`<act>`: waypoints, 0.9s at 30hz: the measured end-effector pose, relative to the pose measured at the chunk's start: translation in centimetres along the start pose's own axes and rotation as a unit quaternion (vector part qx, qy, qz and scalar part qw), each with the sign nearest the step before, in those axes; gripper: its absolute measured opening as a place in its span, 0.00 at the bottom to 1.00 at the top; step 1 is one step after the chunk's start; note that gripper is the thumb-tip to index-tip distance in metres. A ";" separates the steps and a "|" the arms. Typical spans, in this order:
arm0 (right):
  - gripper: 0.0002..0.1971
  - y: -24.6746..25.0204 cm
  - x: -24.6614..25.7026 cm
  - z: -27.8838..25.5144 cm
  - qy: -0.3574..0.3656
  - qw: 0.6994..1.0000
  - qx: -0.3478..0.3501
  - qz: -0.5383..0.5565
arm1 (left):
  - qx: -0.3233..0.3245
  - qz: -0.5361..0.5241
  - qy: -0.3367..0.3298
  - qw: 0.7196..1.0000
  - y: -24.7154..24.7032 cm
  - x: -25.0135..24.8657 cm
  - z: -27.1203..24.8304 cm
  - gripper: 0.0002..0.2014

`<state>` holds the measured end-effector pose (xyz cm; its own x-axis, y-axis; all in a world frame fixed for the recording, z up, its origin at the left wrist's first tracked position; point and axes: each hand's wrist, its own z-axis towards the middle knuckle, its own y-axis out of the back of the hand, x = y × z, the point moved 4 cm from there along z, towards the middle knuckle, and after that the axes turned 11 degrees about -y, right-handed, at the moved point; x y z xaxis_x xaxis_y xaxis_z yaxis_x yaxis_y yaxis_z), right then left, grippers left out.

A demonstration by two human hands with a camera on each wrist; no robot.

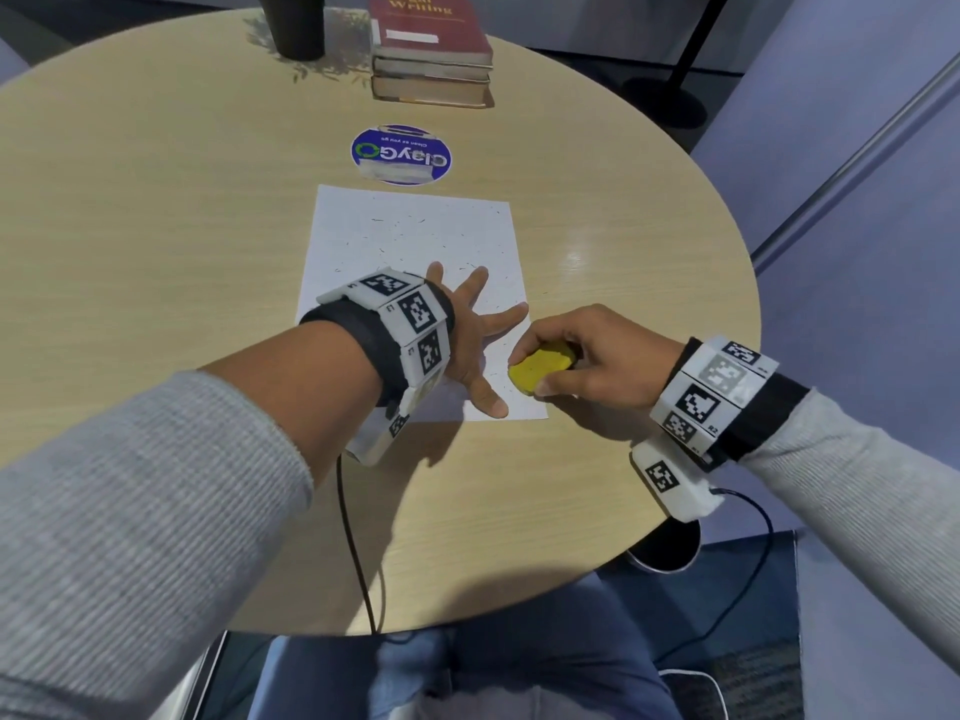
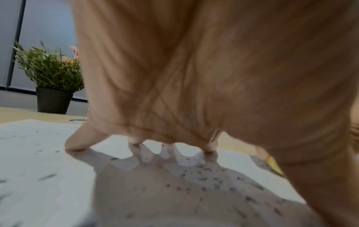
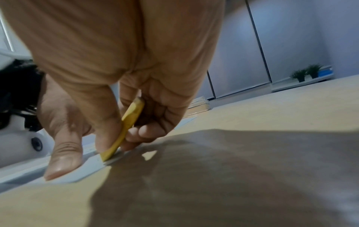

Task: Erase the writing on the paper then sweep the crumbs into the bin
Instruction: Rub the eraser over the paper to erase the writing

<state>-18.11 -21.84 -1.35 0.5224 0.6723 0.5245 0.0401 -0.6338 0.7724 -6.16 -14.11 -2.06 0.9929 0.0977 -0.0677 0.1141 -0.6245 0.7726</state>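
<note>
**2 hands on the sheet, erasing at its near right corner**

Left hand (image 1: 470, 330) lies flat on the paper (image 1: 410, 236), fingers spread wide, pinning it. Right hand (image 1: 587, 356) pinches the yellow eraser (image 1: 540, 368) on edge against that corner. No writing legible; dark crumbs (image 2: 204, 173) litter the sheet. Judged: erasing nearly complete, sweeping not begun. Bin (image 1: 667, 550), partly hidden, stands below the table (image 1: 156, 200) edge

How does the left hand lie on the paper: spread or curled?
Spread: the left hand presses splayed fingers flat on the paper.
</note>
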 end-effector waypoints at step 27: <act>0.15 0.0 0.6 0.5 -0.016 1.000 -0.017 0.009 | -0.006 -0.003 0.004 1.000 -0.1 0.5 0.4 0.60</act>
<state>-17.36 -21.59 -1.20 0.5491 0.6480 0.5279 0.0019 -0.6326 0.7745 -5.69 -14.30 -2.37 0.9919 0.1080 -0.0665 0.1192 -0.6145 0.7798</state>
